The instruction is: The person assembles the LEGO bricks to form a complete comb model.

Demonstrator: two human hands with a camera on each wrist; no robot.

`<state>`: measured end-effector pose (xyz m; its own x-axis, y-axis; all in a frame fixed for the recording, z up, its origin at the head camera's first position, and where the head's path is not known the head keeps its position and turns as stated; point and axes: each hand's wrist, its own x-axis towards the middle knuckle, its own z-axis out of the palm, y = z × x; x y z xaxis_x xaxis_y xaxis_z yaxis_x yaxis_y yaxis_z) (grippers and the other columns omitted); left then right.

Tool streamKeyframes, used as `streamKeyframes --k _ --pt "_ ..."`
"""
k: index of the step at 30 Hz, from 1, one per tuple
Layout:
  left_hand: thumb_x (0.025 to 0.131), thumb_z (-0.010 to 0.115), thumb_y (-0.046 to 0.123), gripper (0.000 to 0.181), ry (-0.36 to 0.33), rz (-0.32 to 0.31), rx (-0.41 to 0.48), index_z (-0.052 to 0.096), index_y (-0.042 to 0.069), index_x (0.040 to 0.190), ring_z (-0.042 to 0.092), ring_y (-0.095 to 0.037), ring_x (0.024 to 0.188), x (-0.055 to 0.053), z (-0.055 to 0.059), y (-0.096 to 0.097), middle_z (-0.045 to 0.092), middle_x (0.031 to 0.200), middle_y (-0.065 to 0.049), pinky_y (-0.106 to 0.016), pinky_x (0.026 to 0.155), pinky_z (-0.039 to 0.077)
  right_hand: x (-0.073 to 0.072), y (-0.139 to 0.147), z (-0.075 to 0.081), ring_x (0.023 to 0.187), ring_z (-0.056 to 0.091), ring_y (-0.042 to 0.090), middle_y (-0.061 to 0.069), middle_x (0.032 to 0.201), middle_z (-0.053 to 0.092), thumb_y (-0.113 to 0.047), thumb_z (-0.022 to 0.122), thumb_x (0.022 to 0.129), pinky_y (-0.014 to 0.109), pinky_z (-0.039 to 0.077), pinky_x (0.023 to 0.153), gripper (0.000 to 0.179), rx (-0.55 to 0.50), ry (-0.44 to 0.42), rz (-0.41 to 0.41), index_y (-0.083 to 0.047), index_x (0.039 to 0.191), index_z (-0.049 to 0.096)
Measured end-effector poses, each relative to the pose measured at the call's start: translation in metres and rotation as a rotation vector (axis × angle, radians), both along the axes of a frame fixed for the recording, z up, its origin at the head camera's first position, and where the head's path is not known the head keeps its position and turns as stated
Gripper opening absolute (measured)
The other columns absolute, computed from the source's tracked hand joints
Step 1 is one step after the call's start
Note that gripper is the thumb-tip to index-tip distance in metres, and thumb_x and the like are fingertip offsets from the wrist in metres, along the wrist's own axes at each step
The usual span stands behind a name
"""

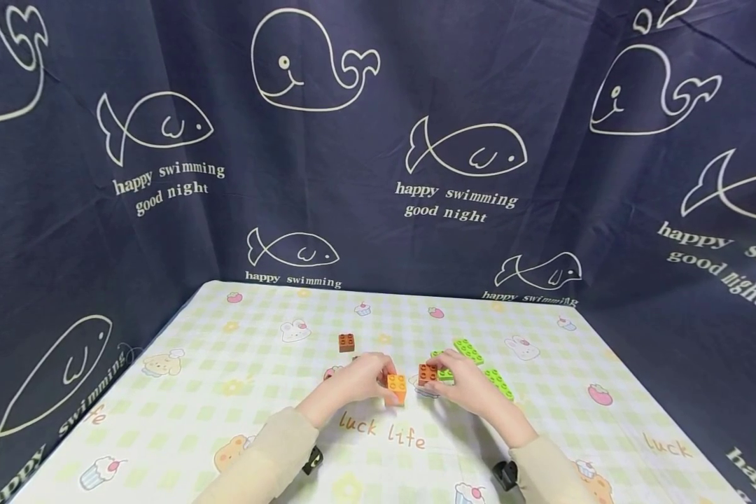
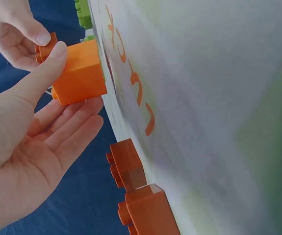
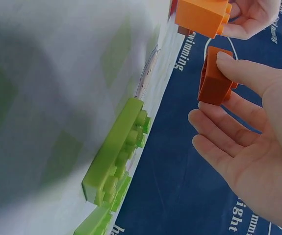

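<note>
My left hand (image 1: pixel 367 376) pinches an orange toy building brick (image 1: pixel 395 389) between thumb and fingers, studs up. In the left wrist view that orange brick (image 2: pixel 82 72) is close to the tabletop; I cannot tell whether it touches. A smaller reddish-brown brick (image 1: pixel 427 374) is pinched by my right hand (image 1: pixel 465 381), just right of the orange one. Seen from the right wrist, this brown brick (image 3: pixel 215 76) is tilted, held off the table, with its hollow underside partly showing. The two held bricks are apart.
Several long green bricks (image 1: pixel 469 351) lie beyond and right of my right hand, one partly covered by it. A brown brick (image 1: pixel 346 342) stands beyond my left hand; the left wrist view shows a second brown brick (image 2: pixel 153 213) beside it. A patterned cloth (image 1: pixel 277 392) covers the table.
</note>
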<state>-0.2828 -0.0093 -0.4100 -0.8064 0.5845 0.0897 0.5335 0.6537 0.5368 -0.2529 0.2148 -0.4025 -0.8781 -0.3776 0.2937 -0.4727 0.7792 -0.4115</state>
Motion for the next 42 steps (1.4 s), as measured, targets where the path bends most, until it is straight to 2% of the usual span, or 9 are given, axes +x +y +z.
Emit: streamKeyframes --k 9,20,27,35,42 --pt "0.069 0.082 0.031 0.035 -0.014 0.002 -0.013 0.063 0.013 0.092 0.051 -0.003 0.071 -0.001 -0.001 -0.001 0.058 0.080 0.008 -0.017 0.067 0.046 0.000 -0.007 0.000 0.091 0.060 0.022 0.002 0.096 0.062 -0.018 0.074 0.079 0.039 0.053 0.082 0.034 -0.015 0.036 0.048 -0.003 0.108 0.064" --pt "0.069 0.083 0.030 0.035 0.008 -0.018 -0.025 0.062 0.012 0.091 0.051 -0.003 0.070 -0.006 -0.007 -0.001 0.058 0.080 0.008 -0.016 0.066 0.046 -0.002 -0.014 0.000 0.091 0.060 0.018 0.000 0.096 0.063 -0.020 0.074 0.079 0.037 0.053 0.082 0.032 -0.011 0.040 0.079 -0.007 0.106 0.065" --pt "0.070 0.082 0.028 0.035 0.000 -0.030 -0.008 0.062 0.011 0.092 0.052 -0.004 0.073 -0.005 -0.007 -0.002 0.059 0.082 0.007 -0.016 0.068 0.047 -0.003 -0.020 0.000 0.091 0.061 0.019 -0.001 0.096 0.063 -0.020 0.074 0.080 0.035 0.053 0.082 0.029 -0.013 0.071 0.113 -0.009 0.106 0.065" --pt "0.069 0.083 0.030 0.042 -0.046 -0.029 0.012 0.062 0.009 0.098 0.052 -0.005 0.073 -0.001 -0.009 -0.001 0.059 0.085 0.006 -0.015 0.066 0.046 -0.001 -0.028 0.000 0.093 0.062 0.020 0.001 0.098 0.064 -0.018 0.073 0.080 0.037 0.053 0.085 0.029 -0.024 0.049 0.127 -0.007 0.106 0.064" --pt "0.073 0.081 0.025 0.034 -0.033 -0.024 -0.009 0.062 0.009 0.096 0.053 -0.002 0.072 -0.003 -0.009 -0.001 0.061 0.083 0.006 -0.014 0.067 0.047 -0.002 -0.031 0.001 0.092 0.061 0.019 0.000 0.097 0.064 -0.016 0.072 0.081 0.036 0.053 0.084 0.028 -0.027 0.056 0.147 -0.007 0.106 0.064"
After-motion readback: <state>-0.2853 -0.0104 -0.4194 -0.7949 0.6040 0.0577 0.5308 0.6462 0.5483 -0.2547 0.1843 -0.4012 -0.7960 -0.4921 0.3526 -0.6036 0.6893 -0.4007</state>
